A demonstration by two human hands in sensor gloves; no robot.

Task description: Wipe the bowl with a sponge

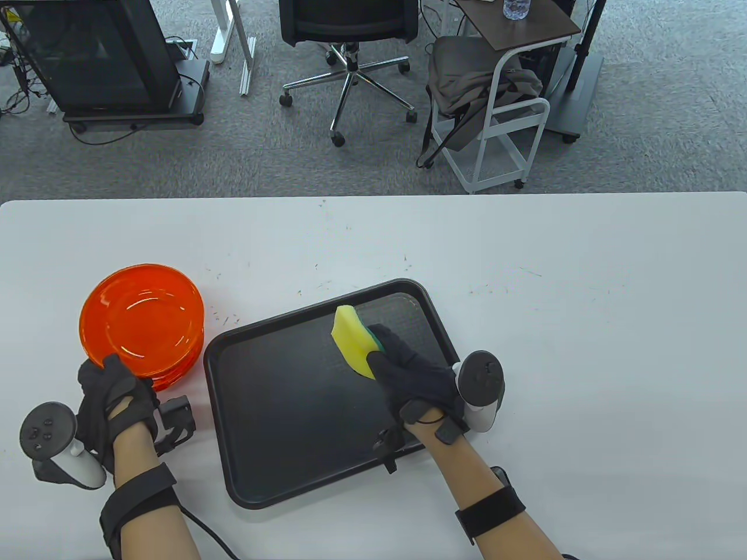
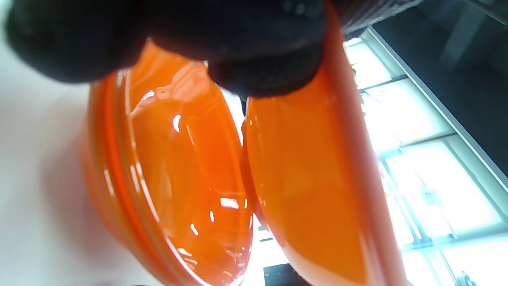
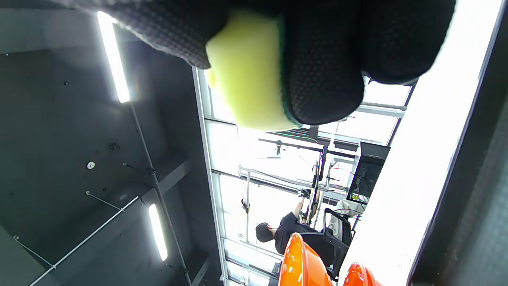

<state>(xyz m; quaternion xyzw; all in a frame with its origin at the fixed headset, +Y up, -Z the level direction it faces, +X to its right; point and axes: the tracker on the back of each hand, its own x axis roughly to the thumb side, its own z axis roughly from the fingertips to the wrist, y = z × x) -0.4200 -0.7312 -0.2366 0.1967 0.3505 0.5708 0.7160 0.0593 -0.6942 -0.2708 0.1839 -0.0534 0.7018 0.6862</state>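
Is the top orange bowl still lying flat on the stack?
No, tipped up. The left hand grips the bowl by its rim, its edge raised off the stack.

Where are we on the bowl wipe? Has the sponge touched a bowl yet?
Not yet. Done: the right hand grips the yellow sponge, raised above the black tray. In hand: the left hand grips the near rim of the top orange bowl, tilting it off the stack in the left wrist view. Left: bring bowl and sponge together and wipe.
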